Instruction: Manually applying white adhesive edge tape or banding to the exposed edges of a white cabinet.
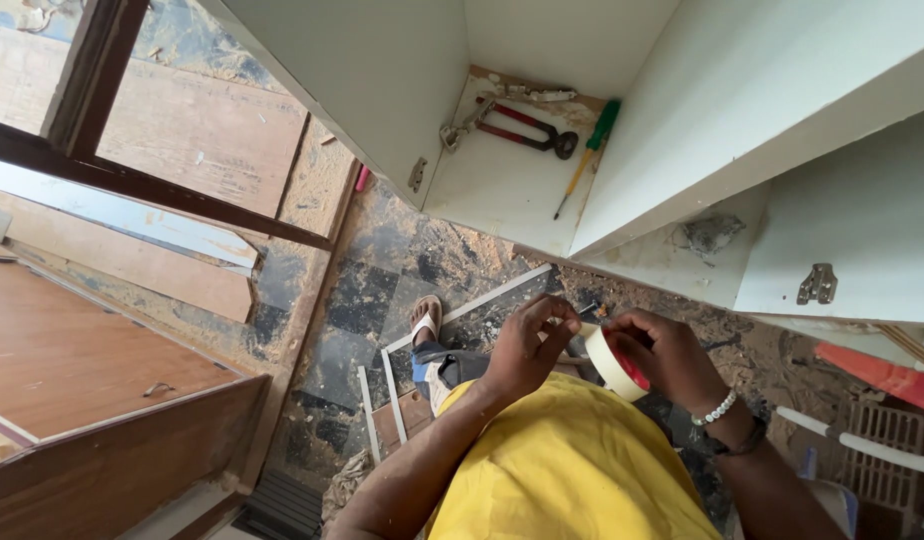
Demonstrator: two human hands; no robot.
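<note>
- Right hand (pixel 667 355): closed around a roll of cream tape (pixel 610 362) with a red core, held in front of the yellow shirt (pixel 572 470).
- Left hand (pixel 527 345): fingertips pinched at the roll's upper edge; whether they grip a loose end cannot be told.
- White cabinet (pixel 502 190) above: red-handled pincers (pixel 517 128) and a green-handled screwdriver (pixel 585 160) lie inside, close together.
- Floor (pixel 382 280): dusty, strewn with sawdust.
</note>
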